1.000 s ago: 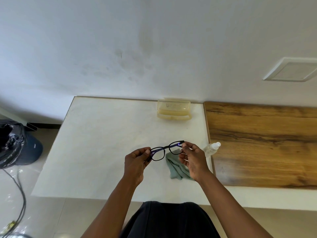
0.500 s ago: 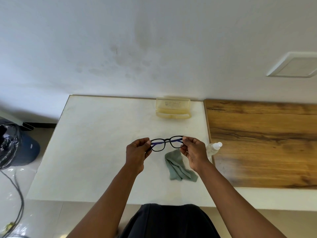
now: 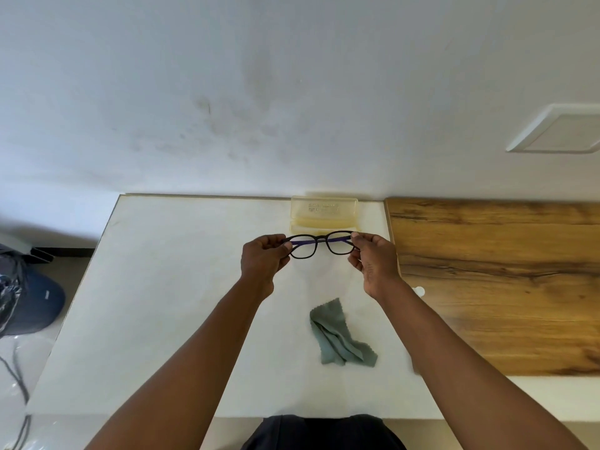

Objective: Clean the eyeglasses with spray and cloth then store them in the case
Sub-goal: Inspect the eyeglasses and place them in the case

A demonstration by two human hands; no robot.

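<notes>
Black-framed eyeglasses [image 3: 319, 244] with folded arms hang level in the air just in front of the open pale-yellow case [image 3: 324, 213] at the table's back edge. My left hand [image 3: 264, 259] pinches their left end and my right hand [image 3: 373, 259] pinches their right end. A crumpled grey-green cloth [image 3: 337, 336] lies on the white table [image 3: 168, 303] below my hands. Only the white cap of the spray bottle [image 3: 418, 291] shows beside my right forearm; its body is hidden.
A brown wooden board [image 3: 493, 280] covers the table's right part. On the floor at the left stand a dark blue bin [image 3: 39, 303], a black bag and some cables. A white wall rises right behind the case.
Both hands have carried the glasses away from me, from above the cloth to just in front of the case. The cloth stays on the table.
</notes>
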